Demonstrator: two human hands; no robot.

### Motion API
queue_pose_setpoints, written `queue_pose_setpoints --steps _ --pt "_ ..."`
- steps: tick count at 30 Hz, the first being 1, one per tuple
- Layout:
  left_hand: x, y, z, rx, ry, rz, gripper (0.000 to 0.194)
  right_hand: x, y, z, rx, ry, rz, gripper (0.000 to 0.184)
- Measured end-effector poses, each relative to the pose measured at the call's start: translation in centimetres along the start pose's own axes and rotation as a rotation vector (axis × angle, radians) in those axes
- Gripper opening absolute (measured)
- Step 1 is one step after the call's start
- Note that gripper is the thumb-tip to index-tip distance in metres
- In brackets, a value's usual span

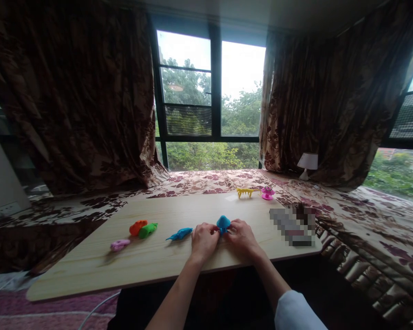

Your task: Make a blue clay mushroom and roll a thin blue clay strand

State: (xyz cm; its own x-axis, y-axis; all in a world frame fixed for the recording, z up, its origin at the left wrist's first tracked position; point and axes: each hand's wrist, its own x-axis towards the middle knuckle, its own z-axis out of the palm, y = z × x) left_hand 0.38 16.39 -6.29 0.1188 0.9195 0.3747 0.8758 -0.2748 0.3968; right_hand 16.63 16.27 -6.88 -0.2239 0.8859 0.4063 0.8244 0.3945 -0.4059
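Note:
A blue mushroom-shaped piece (223, 222), which looks like modelling clay, stands upright on the wooden table between my hands. My left hand (205, 239) pinches the left side of its lower part with bent fingers. From the other side, my right hand (241, 237) has its fingertips closed against the same lower part. The pointed cap shows above my fingers, while much of the base is hidden behind them. Just left of my left hand lies a loose, elongated blue clay lump (180, 234).
Orange (136, 228), green (147, 230) and pink (119, 245) clay lumps lie on the table (89, 270) at left. A yellow legged figure (245, 192) and a pink mushroom shape (267, 193) stand at the far edge. Something pixelated (292, 227) lies right; a lamp (307, 164) stands beyond.

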Motion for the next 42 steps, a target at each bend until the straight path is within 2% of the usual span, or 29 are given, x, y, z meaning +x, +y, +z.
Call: queue_pose_setpoints --steps 6,9,12,16,18,20,24,28,31,33,37,40,42 --pt "-0.1 0.3 0.1 -0.020 0.031 0.030 0.031 0.1 -0.2 0.0 0.041 0.014 0.007 0.023" --pt "-1.1 -0.6 -1.6 -0.063 0.051 0.085 0.029 -0.6 -0.1 -0.6 0.077 0.038 0.023 0.022" --pt "-2.8 -3.8 -4.9 -0.085 0.129 0.087 0.022 -2.5 0.4 -1.6 0.133 0.095 0.056 0.022" --pt "-4.4 -9.5 -9.0 -0.030 0.277 -0.076 0.020 -5.4 0.5 -2.7 0.239 0.177 0.091 0.023" --pt "-4.3 -11.3 -9.8 0.004 0.274 -0.145 0.017 -6.4 -0.1 -3.0 0.296 0.194 0.093 0.023" --pt "-3.9 -11.9 -9.6 0.031 0.229 -0.158 0.016 -7.0 -0.9 -3.1 0.348 0.184 0.067 0.021" --pt "-2.7 -10.6 -8.0 0.051 0.137 -0.162 0.029 -7.5 -2.5 -3.1 0.420 0.151 0.008 0.018" --pt "-2.2 -9.1 -6.9 -0.026 0.076 -0.132 0.029 -8.0 -3.9 -3.2 0.462 0.131 -0.027 0.017" --pt "-2.3 -8.1 -7.1 -0.156 0.049 -0.105 0.027 -7.7 -5.9 -3.4 0.475 0.126 -0.073 0.019" --pt "-2.8 -6.9 -7.5 -0.272 0.017 -0.085 0.028 -6.9 -7.5 -3.5 0.455 0.153 -0.154 0.024" --pt "-4.7 -3.9 -8.2 -0.539 -0.116 0.024 0.031 -4.6 -10.0 -3.0 0.410 0.185 -0.194 0.039" --pt "-5.5 -2.8 -8.0 -0.657 -0.099 0.031 0.033 -3.4 -10.1 -2.0 0.375 0.194 -0.164 0.040" --pt "-5.4 -3.0 -7.6 -0.693 -0.059 -0.011 0.034 -3.2 -9.5 -1.3 0.361 0.193 -0.132 0.041"
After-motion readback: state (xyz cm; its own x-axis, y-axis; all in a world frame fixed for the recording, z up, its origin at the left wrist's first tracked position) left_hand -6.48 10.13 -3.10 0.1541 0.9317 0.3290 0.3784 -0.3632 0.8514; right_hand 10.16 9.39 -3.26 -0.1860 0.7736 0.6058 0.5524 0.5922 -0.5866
